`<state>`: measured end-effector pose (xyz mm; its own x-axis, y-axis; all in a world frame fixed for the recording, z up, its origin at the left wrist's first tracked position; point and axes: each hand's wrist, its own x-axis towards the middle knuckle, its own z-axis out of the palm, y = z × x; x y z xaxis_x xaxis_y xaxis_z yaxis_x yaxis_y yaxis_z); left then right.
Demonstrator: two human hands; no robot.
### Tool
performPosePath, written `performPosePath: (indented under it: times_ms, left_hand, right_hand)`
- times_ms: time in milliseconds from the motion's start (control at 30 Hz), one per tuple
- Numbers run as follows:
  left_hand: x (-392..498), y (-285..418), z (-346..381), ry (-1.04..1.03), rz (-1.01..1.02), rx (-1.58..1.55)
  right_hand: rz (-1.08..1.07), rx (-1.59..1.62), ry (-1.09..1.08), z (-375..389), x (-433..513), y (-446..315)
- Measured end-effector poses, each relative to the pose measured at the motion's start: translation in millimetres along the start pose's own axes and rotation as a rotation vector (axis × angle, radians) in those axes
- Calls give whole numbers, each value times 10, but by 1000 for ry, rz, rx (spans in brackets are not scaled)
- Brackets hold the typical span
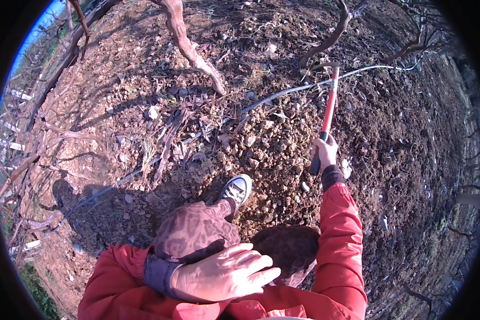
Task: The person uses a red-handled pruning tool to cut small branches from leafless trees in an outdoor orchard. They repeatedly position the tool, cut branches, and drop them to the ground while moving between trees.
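Note:
My right hand (326,151) is closed around the dark grip of a sickle-like hand tool (330,108), held out ahead of me to the right. Its red shaft points away from me, and a thin curved head at the far end reaches left, close to the soil and a grey hose (282,94). Whether the head touches the ground I cannot tell. My left hand (228,273) lies across my lap, palm down, its fingers slightly apart and nothing visible in it. Beneath it are my patterned trousers (196,228).
Gnarled woody trunks, probably vines, rise from the stony soil: one trunk (188,44) ahead, another (328,42) beyond the tool. Dry branches (76,136) crowd the left. The hose crosses the ground diagonally. My sneaker (237,189) stands on clods, near strips of bark (170,140).

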<state>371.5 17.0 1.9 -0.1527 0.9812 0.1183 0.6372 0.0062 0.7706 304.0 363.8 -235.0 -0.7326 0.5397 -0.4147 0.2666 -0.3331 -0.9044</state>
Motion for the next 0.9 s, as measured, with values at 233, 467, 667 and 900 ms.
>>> performPosePath:
  times_ms: [233,467,667,900]
  left_hand:
    - [1,72,57,-39,31,3]
    - [15,109,181,6,39,-32]
    - [35,133,317,77,104,46]
    - [-17,125,341,110,140,45]
  right_hand:
    - [-64,162,69,-249,-319,-138]
    - [-116,88,-18,-170,-723,-251]
    - [103,-147,-204,334,-872,-160]
    - [-99,-219,-285,575,-1096,-389]
